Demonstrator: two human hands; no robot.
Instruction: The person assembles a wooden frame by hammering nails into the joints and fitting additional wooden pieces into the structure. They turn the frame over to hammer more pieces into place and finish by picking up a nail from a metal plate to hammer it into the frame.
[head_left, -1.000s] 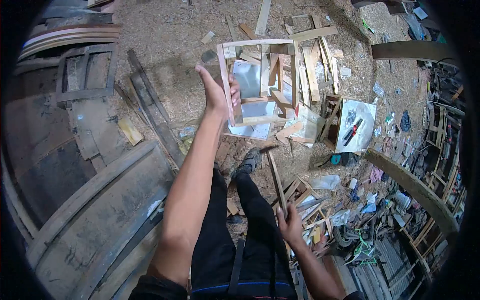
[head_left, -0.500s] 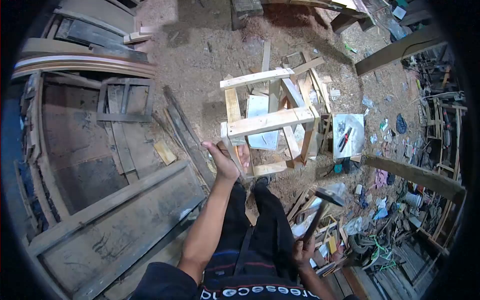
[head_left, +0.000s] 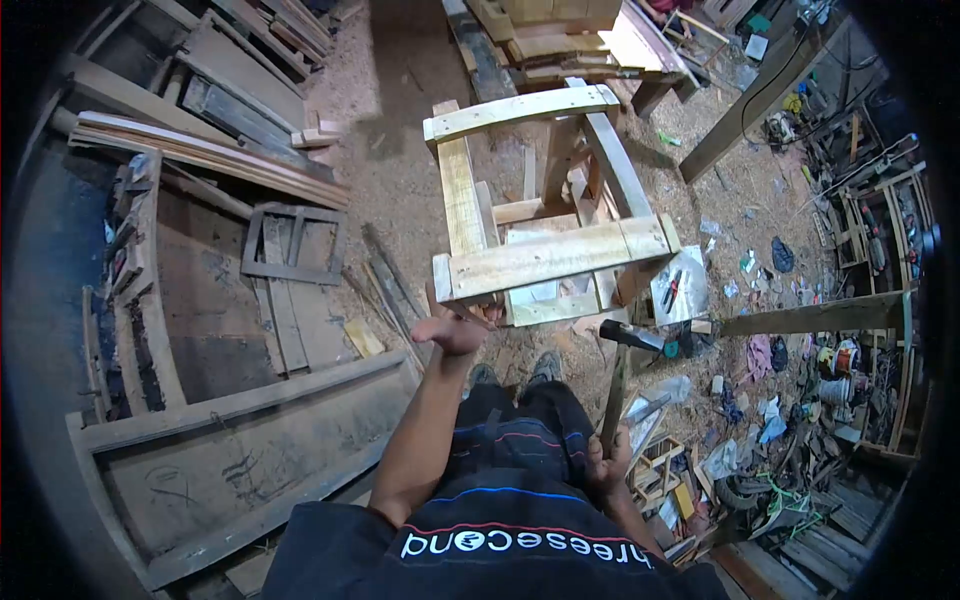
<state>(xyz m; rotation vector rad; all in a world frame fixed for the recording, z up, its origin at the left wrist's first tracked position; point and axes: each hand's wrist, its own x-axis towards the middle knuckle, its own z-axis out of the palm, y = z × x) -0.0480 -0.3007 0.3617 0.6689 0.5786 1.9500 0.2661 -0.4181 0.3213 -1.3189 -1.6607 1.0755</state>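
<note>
Pale timber fills the middle of a cluttered workshop as a person supports a wooden frame (head_left: 555, 258) with the left hand (head_left: 455, 330). The frame sits just above that hand, its near left corner resting at the palm and the rest of it reaching away to the right and forward. The left fingers are clasped around the wood, partly hidden behind it, while the thumb sticks out to the side.

Lower and to the right, the right hand (head_left: 608, 462) is wrapped firmly around the handle of a hammer (head_left: 614, 400), its grip well below the frame. The hammer stands head uppermost, the head showing just beneath the frame's near right corner; whether metal and wood touch cannot be told from this angle.

Beyond the frame's right side, a red and black tool (head_left: 673, 290) lies on a pale panel (head_left: 694, 272). Wood scraps (head_left: 655, 465) are heaped beside the right hand, and a large framed board (head_left: 250, 462) lies to the left of the person's legs. Sawdust covers the floor (head_left: 390, 190) ahead, where a stack of planks (head_left: 570, 50) stands. White lettering crosses the person's dark shirt (head_left: 530, 570).
</note>
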